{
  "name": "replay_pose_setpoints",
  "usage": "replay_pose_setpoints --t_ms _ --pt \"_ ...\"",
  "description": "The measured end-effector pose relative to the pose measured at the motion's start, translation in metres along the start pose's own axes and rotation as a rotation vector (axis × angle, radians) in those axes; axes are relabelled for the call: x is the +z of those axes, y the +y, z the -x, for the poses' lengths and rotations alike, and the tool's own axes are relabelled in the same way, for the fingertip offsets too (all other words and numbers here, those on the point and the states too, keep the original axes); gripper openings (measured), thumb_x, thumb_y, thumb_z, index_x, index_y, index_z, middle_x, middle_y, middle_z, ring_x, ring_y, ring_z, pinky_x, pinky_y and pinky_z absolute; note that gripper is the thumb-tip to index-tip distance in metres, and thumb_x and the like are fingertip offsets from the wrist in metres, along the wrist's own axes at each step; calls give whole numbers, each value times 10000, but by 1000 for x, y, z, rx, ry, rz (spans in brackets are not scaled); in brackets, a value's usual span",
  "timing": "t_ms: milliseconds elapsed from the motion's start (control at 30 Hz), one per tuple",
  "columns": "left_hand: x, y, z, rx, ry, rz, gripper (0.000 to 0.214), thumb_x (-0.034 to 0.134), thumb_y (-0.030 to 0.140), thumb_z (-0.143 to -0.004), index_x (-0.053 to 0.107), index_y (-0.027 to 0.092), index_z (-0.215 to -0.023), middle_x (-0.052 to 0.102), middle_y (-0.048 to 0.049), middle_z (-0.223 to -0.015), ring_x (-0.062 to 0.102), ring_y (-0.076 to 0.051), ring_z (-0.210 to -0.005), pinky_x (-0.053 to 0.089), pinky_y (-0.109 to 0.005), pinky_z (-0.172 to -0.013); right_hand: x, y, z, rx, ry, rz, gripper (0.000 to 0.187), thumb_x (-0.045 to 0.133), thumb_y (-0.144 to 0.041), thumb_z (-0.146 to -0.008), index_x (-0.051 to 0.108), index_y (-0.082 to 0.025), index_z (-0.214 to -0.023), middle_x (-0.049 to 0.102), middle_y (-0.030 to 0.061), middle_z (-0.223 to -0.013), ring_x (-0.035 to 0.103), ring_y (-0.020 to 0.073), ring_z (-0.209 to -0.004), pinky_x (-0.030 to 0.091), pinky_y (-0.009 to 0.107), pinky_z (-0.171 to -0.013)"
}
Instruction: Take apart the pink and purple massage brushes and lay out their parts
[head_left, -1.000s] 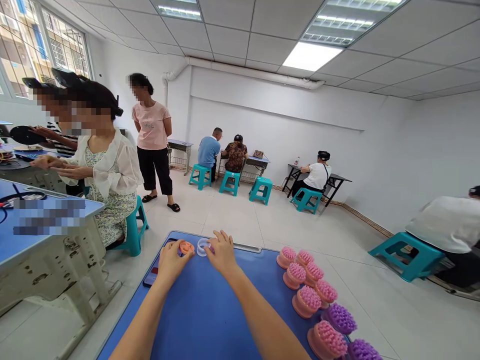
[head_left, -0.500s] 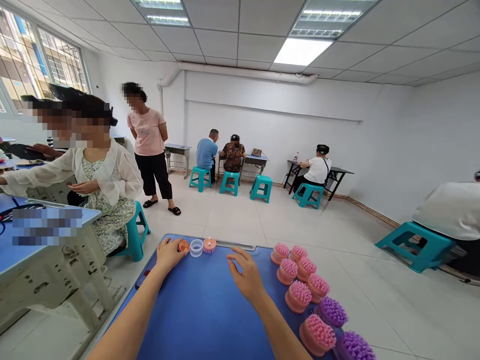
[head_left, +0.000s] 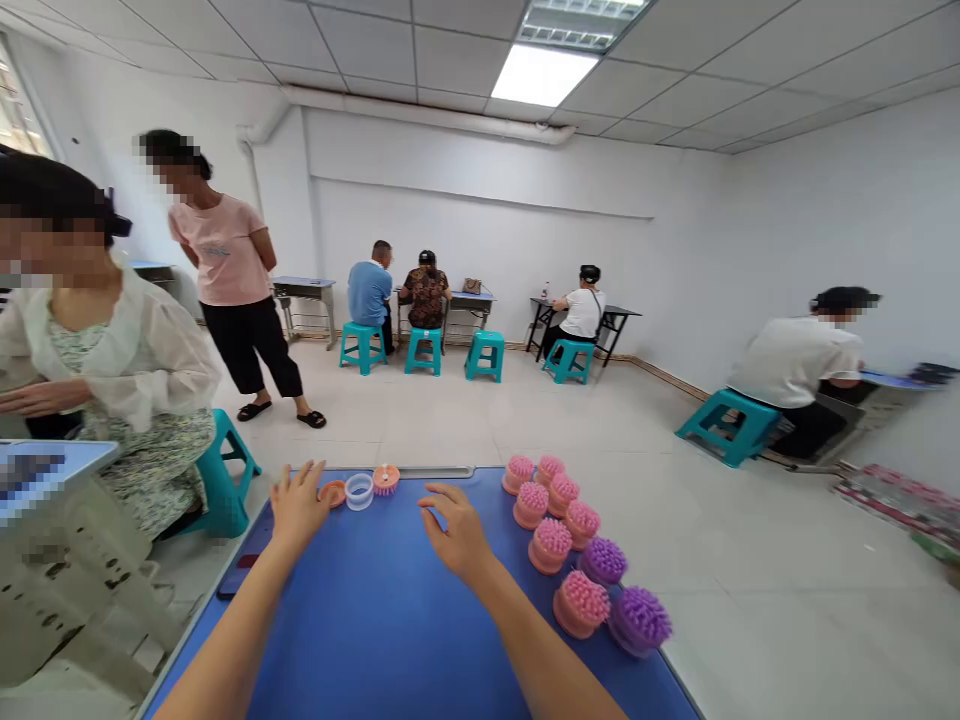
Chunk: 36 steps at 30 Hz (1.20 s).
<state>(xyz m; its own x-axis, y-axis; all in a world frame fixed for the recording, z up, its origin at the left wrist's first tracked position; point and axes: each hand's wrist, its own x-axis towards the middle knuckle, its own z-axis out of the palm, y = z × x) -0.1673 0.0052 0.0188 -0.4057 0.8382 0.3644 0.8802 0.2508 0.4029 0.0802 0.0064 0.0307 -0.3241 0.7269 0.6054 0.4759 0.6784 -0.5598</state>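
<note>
The left hand [head_left: 298, 505] is held at the far edge of a blue rectangular work surface [head_left: 360, 640], its fingers spread wide and nothing seen in their grasp. Its fingertips are just beside a small orange-pink round cap [head_left: 333, 493]. The right hand [head_left: 457, 532] is held apart over the blue surface, its fingers half curled and empty.

Three small items are set close together along the far edge: the cap, a clear plastic ring [head_left: 359, 491] and a pink bristled brush head [head_left: 386, 479]. Pink bristled massage brushes [head_left: 551, 545] with round bases and purple bristled brushes [head_left: 639, 618] are grouped to the right. A dark smartphone [head_left: 236, 577] is placed at the near left edge.

In this reviewer's judgement, the small cap and ring would be best handled by fingertip pinch, with the grouped brushes kept clear of the forearms.

A seated person in a white blouse [head_left: 112, 350] is positioned to the left, and a standing person in a pink T-shirt [head_left: 225, 250] beyond. No brand or legible writing can be made out; a patch on the left-hand desk [head_left: 22, 475] is blurred.
</note>
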Motion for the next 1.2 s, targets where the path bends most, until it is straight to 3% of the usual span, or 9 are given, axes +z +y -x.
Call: replay_pose_setpoints --t_ms 133,267,467,600,833,967,1033,1133,1200 --pt "-18 27 8 142 144 106 417 349 307 -816 514 170 -1173 511 -122 -1259 316 -260 -1278 260 -410 -1049 -3 -5 1 -2 9 33 175 517 -124 -757 655 -209 -823 678 55 -939 605 163 -938 469 310 -855" --pt "-23 64 25 354 276 342 366 386 386 -797 582 206 -1048 592 -101 -1110 509 -266 -1080 378 -385 -963 -13 -10 10 0 14 65 153 490 -132 -769 619 -210 -744 677 10 -769 615 128 -756 481 235 -732" --pt "3 109 65 309 -22 503 366 362 444 -782 589 220 -960 646 -72 -915 590 -218 -812 455 -319 -757 -28 -4 42 52 99 124 257 464 -226 -766 400 -215 -518 466 -47 -491 438 95 -471 369 198 -473" --pt "24 118 94 320 -210 502 355 320 488 -794 520 237 -644 578 -10 -591 545 -171 -572 401 -262 -568 -33 5 59 96 197 165 354 410 -204 -750 170 -219 -490 224 -76 -435 240 81 -394 227 218 -391" --pt "44 110 104 344 -299 473 330 309 462 -783 362 234 -551 464 19 -505 480 -158 -498 319 -253 -522 -53 8 87 138 399 227 400 377 -190 -828 89 -224 -553 181 -69 -482 240 95 -418 245 235 -425" --pt "45 108 99 324 -323 491 324 282 465 -785 357 238 -567 449 23 -500 471 -160 -483 323 -255 -518 -80 14 117 161 547 357 293 413 -206 -860 351 -235 -576 420 -16 -563 462 139 -553 414 259 -534" --pt "44 109 99 322 -341 509 324 288 472 -783 380 238 -578 461 21 -511 483 -163 -497 331 -254 -525 -95 20 129 247 512 486 73 479 -272 -838 521 -212 -838 572 93 -866 560 223 -836 478 350 -685" --pt "43 112 101 322 -359 535 325 301 471 -782 414 236 -588 486 15 -534 499 -167 -531 338 -254 -545 -112 29 139 412 316 599 395 538 -357 -795 472 -202 -1152 505 168 -1177 555 299 -994 493 416 -733" --pt "41 113 103 323 -367 547 328 309 466 -781 428 233 -583 492 14 -536 495 -163 -531 337 -253 -548 -116 31 140 469 191 585 405 524 -356 -799 464 -210 -1172 510 159 -1183 592 290 -947 507 402 -706"
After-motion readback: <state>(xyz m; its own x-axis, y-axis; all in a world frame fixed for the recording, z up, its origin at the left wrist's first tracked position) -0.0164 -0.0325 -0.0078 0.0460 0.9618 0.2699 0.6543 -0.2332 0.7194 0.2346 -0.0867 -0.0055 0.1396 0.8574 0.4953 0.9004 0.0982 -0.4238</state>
